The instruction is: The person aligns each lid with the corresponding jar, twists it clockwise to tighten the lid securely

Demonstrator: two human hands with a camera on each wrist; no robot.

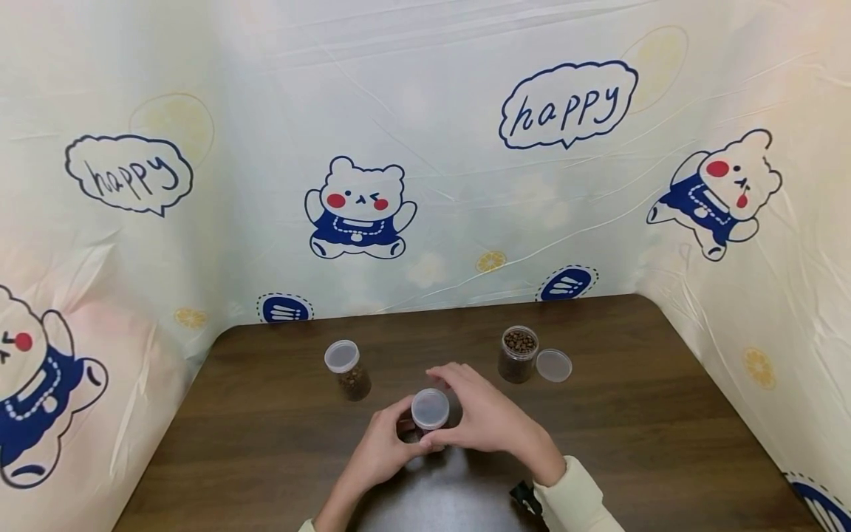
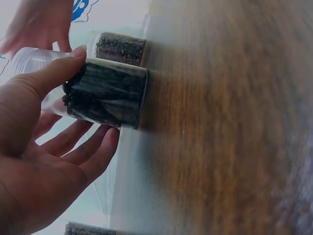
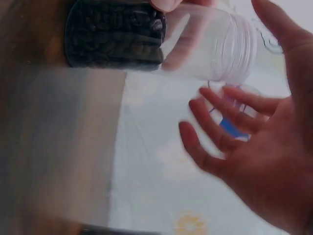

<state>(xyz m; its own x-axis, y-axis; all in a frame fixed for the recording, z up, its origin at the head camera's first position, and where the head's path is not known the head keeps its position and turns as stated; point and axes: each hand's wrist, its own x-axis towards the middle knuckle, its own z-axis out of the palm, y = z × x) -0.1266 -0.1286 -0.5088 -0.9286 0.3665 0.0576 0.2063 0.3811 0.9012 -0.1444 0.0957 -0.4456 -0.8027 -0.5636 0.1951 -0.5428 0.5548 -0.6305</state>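
Observation:
A clear jar (image 2: 110, 93) partly filled with dark beans that look like coffee beans stands upright near the front middle of the table, a translucent lid (image 1: 430, 408) on its top. My left hand (image 1: 385, 447) grips its side, thumb and fingers on opposite sides of the wall. Around the jar's far and right side in the head view is my right hand (image 1: 485, 417), its fingers spread. The right wrist view shows the fingers of that hand loosely bent and apart from the jar (image 3: 115, 34).
A lidded jar of brown pieces (image 1: 352, 382) stands at the left. Farther right is an uncovered jar of brown beans (image 1: 517, 363), with a loose lid (image 1: 555, 365) beside it on the brown table (image 1: 631, 414). A printed cloth (image 1: 452, 185) surrounds the back and sides.

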